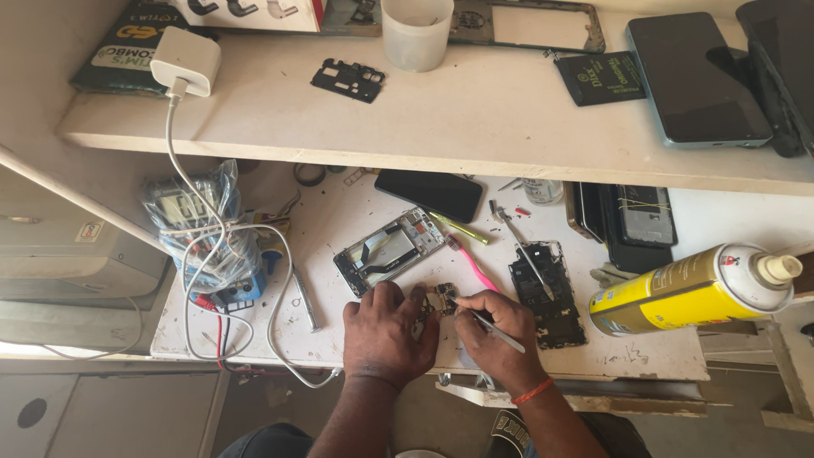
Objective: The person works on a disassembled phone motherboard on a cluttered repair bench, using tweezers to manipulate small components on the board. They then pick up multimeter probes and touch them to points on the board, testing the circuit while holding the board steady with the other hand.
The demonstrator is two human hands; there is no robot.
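A yellow spray can with a white nozzle and a red-and-white label (695, 288) lies on its side at the right edge of the white, scuffed desk (339, 314), and a flat dark green packet with yellow and white print (114, 47) rests at the left end of the white shelf (475, 119) above it. Also on the shelf stand a white plastic cup (415, 32), a white square charger block (185, 61) whose cable hangs down to the desk, a small black plastic bracket (348, 80), a flat black battery (612, 78) and a dark-screened phone (697, 78). At the desk's front edge, the left hand (386, 335) is curled, its fingers pressing down a small dark circuit board (441, 298), which lies between both hands. The right hand (496, 331), a red thread band at its wrist, is closed on thin metal tweezers (490, 324) whose tip touches the board. Just behind the hands lie an opened silver phone frame (388, 252), a pink plastic tool (471, 265) and a black phone back panel (547, 295). A multimeter wrapped in clear plastic (199, 225) sits to the left among tangled wires.
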